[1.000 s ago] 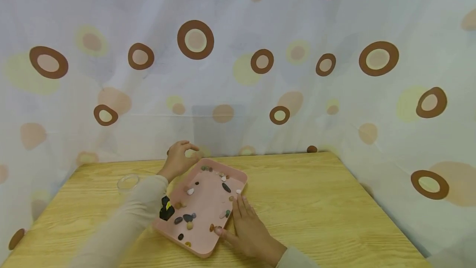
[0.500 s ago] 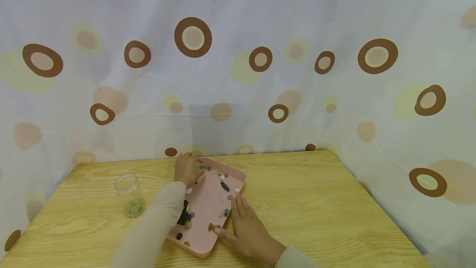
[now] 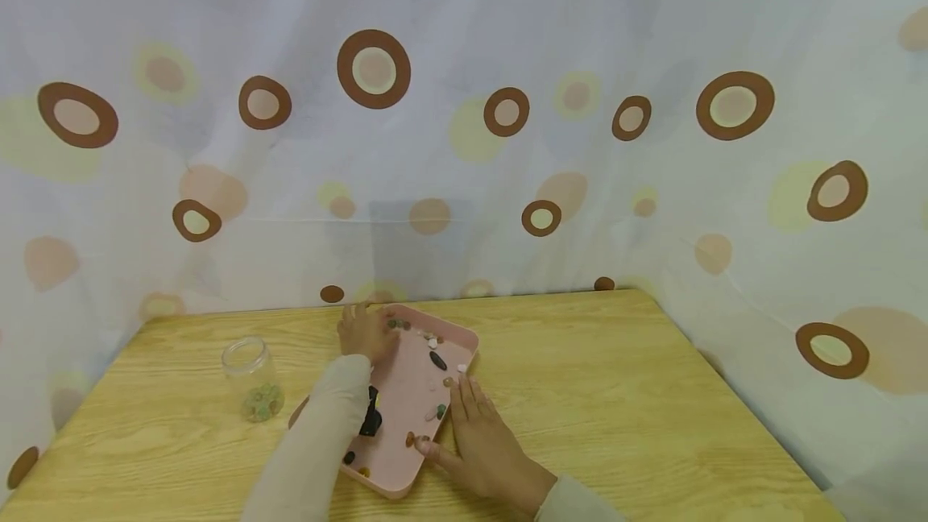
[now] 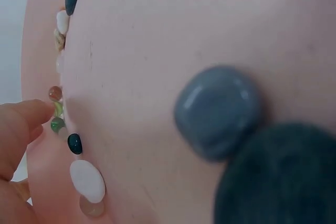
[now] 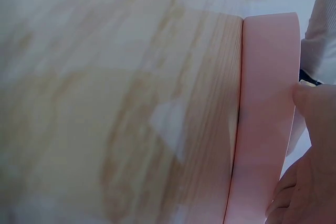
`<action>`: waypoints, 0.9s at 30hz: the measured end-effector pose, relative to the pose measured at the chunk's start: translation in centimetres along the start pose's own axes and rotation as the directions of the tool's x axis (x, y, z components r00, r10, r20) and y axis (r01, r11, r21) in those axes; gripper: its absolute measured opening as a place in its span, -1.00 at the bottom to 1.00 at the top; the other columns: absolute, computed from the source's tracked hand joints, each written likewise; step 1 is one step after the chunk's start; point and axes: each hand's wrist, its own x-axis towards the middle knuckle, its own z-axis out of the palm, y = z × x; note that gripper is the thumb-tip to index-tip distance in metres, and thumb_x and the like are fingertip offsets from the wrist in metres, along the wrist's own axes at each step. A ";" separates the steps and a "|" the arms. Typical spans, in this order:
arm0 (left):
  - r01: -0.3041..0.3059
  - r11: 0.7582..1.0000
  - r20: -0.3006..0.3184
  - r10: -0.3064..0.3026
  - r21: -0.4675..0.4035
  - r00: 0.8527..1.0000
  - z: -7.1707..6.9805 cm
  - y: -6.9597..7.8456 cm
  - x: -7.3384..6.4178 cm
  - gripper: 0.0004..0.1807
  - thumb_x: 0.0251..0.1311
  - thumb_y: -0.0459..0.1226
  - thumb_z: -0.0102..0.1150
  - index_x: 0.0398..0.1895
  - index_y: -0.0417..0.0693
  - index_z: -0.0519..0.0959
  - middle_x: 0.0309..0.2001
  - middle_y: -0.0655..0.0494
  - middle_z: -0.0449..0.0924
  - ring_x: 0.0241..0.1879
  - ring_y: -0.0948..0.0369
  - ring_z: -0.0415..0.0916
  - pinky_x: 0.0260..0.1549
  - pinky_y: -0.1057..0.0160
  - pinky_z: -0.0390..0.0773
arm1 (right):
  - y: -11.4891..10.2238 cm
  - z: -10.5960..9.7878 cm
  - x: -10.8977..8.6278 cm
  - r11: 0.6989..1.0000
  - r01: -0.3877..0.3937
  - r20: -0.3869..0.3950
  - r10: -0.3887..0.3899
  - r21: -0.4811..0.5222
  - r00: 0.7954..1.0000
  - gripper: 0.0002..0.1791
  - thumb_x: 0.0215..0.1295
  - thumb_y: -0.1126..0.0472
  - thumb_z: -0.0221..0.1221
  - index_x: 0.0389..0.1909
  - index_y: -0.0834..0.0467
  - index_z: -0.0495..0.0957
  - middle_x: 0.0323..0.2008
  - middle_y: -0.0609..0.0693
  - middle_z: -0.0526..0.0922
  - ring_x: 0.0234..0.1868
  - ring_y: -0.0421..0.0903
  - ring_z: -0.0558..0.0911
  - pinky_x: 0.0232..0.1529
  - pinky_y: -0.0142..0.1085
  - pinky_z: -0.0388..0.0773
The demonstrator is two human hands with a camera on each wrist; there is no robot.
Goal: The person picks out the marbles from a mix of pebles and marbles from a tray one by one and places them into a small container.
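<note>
A pink tray (image 3: pixel 406 393) lies slantwise on the table, with loose stones and glass marbles along its edges. My left hand (image 3: pixel 365 334) reaches into its far left end. In the left wrist view, a fingertip touches a yellow-green glass marble (image 4: pixel 59 109) by the tray wall, beside a green marble (image 4: pixel 58 125) and a brown one (image 4: pixel 55 93). My right hand (image 3: pixel 486 449) rests on the tray's right rim, fingers straight and thumb spread. Large in the left wrist view are a grey-blue stone (image 4: pixel 218 111) and a dark stone (image 4: pixel 283 182).
Left of the tray stands a lidless clear jar (image 3: pixel 250 377) with green marbles at its bottom. The wooden table (image 3: pixel 616 409) meets a patterned curtain (image 3: pixel 449 143) at the back. My left sleeve (image 3: pixel 319 433) covers part of the tray's left side.
My left hand has come down from above the tray's far left rim into the tray and its arm has moved right, uncovering the jar. My right hand stays at the rim.
</note>
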 end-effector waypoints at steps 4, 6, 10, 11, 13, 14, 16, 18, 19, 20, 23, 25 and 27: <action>0.010 0.999 0.044 -0.011 0.037 0.999 -0.1 -0.1 0.0 -0.74 0.18 -0.16 0.22 -0.07 0.06 0.65 0.29 -0.33 0.28 0.34 -0.39 -0.02 0.19 -0.38 0.14 | 0.0 0.0 0.1 1.000 0.006 0.007 -0.006 0.000 1.000 0.03 0.36 -0.38 -0.21 0.46 0.40 -0.14 0.47 0.36 -0.21 0.47 0.30 -0.15 0.41 0.12 0.00; 0.007 0.998 0.050 -0.010 0.062 0.999 -0.1 -0.2 -0.1 -0.79 0.18 -0.15 0.22 -0.16 0.03 0.67 0.29 -0.32 0.29 0.35 -0.38 -0.03 0.19 -0.38 0.13 | 0.0 0.0 0.1 1.000 0.007 0.010 -0.007 0.002 1.000 0.03 0.36 -0.39 -0.21 0.46 0.40 -0.13 0.47 0.36 -0.21 0.47 0.30 -0.15 0.41 0.12 0.00; 0.007 0.995 0.012 -0.008 0.096 1.000 0.1 -0.3 -0.1 -0.80 0.17 -0.16 0.25 -0.17 0.02 0.69 0.27 -0.29 0.35 0.34 -0.35 0.02 0.17 -0.35 0.16 | -0.2 0.0 0.0 1.000 0.002 0.015 -0.002 0.001 1.000 0.03 0.35 -0.40 -0.21 0.46 0.40 -0.13 0.47 0.35 -0.20 0.48 0.29 -0.15 0.41 0.10 0.00; 0.006 0.995 -0.005 -0.005 0.102 1.000 0.2 -0.3 -0.2 -0.81 0.17 -0.17 0.25 -0.19 0.02 0.70 0.26 -0.28 0.37 0.33 -0.33 0.05 0.16 -0.34 0.18 | -0.3 -0.1 -0.1 1.000 0.005 0.011 -0.005 0.000 1.000 0.03 0.36 -0.39 -0.21 0.45 0.40 -0.12 0.47 0.36 -0.19 0.48 0.28 -0.14 0.41 0.10 0.01; 0.000 0.993 -0.036 0.004 0.121 0.999 0.4 -0.4 -0.2 -0.83 0.16 -0.18 0.27 -0.20 0.04 0.71 0.25 -0.23 0.40 0.32 -0.30 0.09 0.16 -0.32 0.20 | -0.3 -0.2 -0.1 1.000 0.013 0.002 -0.013 -0.006 1.000 0.02 0.36 -0.37 -0.19 0.45 0.42 -0.10 0.46 0.37 -0.17 0.48 0.29 -0.13 0.41 0.10 0.02; -0.001 0.992 -0.048 0.008 0.128 0.999 0.5 -0.5 -0.2 -0.84 0.16 -0.18 0.28 -0.21 0.05 0.71 0.24 -0.21 0.41 0.31 -0.28 0.10 0.16 -0.31 0.21 | -0.3 -0.2 -0.1 1.000 0.019 -0.003 -0.019 -0.009 1.000 0.01 0.37 -0.36 -0.19 0.44 0.42 -0.09 0.46 0.38 -0.17 0.47 0.29 -0.12 0.41 0.10 0.03; -0.006 0.991 -0.067 0.016 0.135 0.998 0.7 -0.4 -0.2 -0.88 0.16 -0.17 0.29 -0.27 0.05 0.71 0.24 -0.19 0.42 0.31 -0.25 0.11 0.17 -0.30 0.20 | -0.3 -0.2 -0.1 1.000 0.026 -0.012 -0.026 -0.012 1.000 0.00 0.38 -0.35 -0.17 0.43 0.44 -0.07 0.45 0.39 -0.15 0.47 0.29 -0.11 0.40 0.11 0.04; -0.013 0.991 -0.078 0.023 0.132 0.997 0.8 -0.4 -0.2 -0.89 0.14 -0.16 0.31 -0.30 0.06 0.71 0.24 -0.18 0.42 0.32 -0.26 0.10 0.18 -0.31 0.19 | -0.3 -0.3 -0.1 1.000 0.024 -0.011 -0.025 -0.017 1.000 0.00 0.38 -0.35 -0.18 0.43 0.43 -0.07 0.46 0.39 -0.15 0.47 0.29 -0.11 0.40 0.11 0.04; -0.014 0.992 -0.082 0.025 0.129 0.996 0.8 -0.3 -0.2 -0.89 0.14 -0.16 0.31 -0.31 0.06 0.71 0.24 -0.18 0.42 0.32 -0.26 0.09 0.18 -0.31 0.18 | -0.2 -0.2 -0.1 1.000 0.022 -0.010 -0.022 -0.018 1.000 0.00 0.37 -0.36 -0.18 0.44 0.43 -0.07 0.46 0.38 -0.16 0.47 0.29 -0.12 0.40 0.10 0.04; -0.014 0.992 -0.084 0.024 0.124 0.996 0.9 -0.2 -0.2 -0.89 0.14 -0.15 0.31 -0.32 0.06 0.70 0.24 -0.18 0.41 0.32 -0.26 0.09 0.18 -0.31 0.18 | -0.2 -0.2 -0.1 1.000 0.018 -0.009 -0.018 -0.019 1.000 0.01 0.37 -0.36 -0.18 0.44 0.43 -0.08 0.46 0.38 -0.16 0.47 0.29 -0.12 0.40 0.10 0.04; -0.014 0.994 -0.084 0.023 0.113 0.996 1.0 -0.2 -0.1 -0.90 0.13 -0.15 0.31 -0.35 0.05 0.70 0.25 -0.18 0.41 0.33 -0.27 0.08 0.19 -0.31 0.17 | 0.0 -0.2 -0.1 1.000 0.007 0.000 -0.007 -0.015 1.000 0.02 0.36 -0.38 -0.19 0.45 0.41 -0.10 0.47 0.36 -0.18 0.48 0.28 -0.14 0.41 0.09 0.02; -0.013 0.994 -0.083 0.021 0.107 0.996 1.1 -0.2 -0.1 -0.90 0.13 -0.16 0.31 -0.37 0.05 0.69 0.25 -0.18 0.41 0.33 -0.27 0.08 0.20 -0.31 0.16 | 0.1 -0.1 -0.1 1.000 0.005 0.002 -0.005 -0.011 1.000 0.02 0.36 -0.38 -0.19 0.45 0.40 -0.10 0.47 0.36 -0.18 0.48 0.28 -0.14 0.41 0.09 0.02; -0.011 0.995 -0.081 0.019 0.094 0.997 1.1 -0.3 -0.1 -0.91 0.12 -0.16 0.31 -0.38 0.04 0.69 0.25 -0.19 0.41 0.33 -0.29 0.08 0.20 -0.32 0.15 | 0.1 -0.1 0.0 1.000 0.004 0.001 -0.004 -0.006 1.000 0.02 0.36 -0.38 -0.18 0.45 0.40 -0.10 0.47 0.35 -0.19 0.48 0.28 -0.15 0.41 0.10 0.02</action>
